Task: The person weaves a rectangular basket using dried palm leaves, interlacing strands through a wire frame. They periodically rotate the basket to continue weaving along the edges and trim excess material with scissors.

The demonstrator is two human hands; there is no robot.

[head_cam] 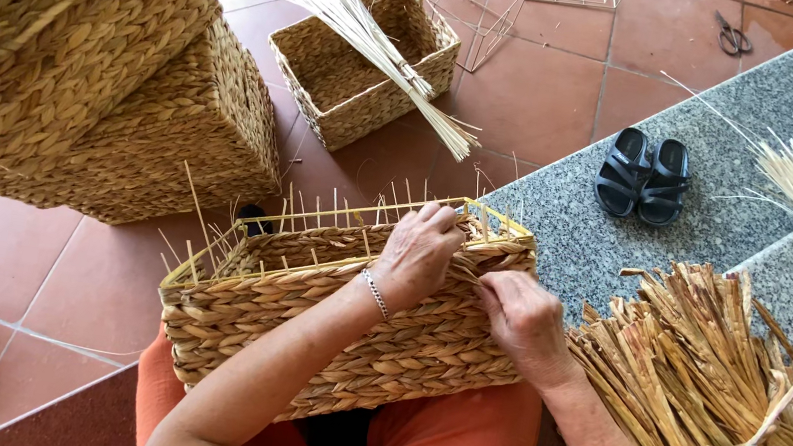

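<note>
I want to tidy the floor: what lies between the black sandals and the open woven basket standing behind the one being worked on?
In the head view, between the black sandals and the open basket lie bare red floor tiles and the speckled stone ledge's edge; the reed bundle's tips reach partway in.

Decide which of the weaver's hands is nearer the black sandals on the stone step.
Right. The right hand works the basket's rim corner below the black sandals; the left hand sits further left.

No pkgs, labels, signs or screens anywhere in view.
</note>
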